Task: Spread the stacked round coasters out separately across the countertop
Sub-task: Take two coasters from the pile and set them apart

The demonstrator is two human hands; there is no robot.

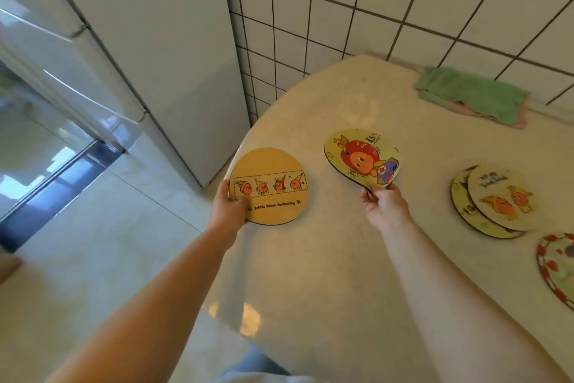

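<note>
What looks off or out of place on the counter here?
Two coasters at the right lie overlapped, one on the other, not yet separated. The green cloth by the tiled wall is bunched over a pink one. No spill or damage shows. The left hand and right hand each grip a coaster.

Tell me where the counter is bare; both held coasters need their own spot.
Bare countertop lies between the two hands, left hand and right hand, and toward the tiled corner left of the green cloth. The right edge is crowded: two overlapping coasters and a red-rimmed coaster.
</note>
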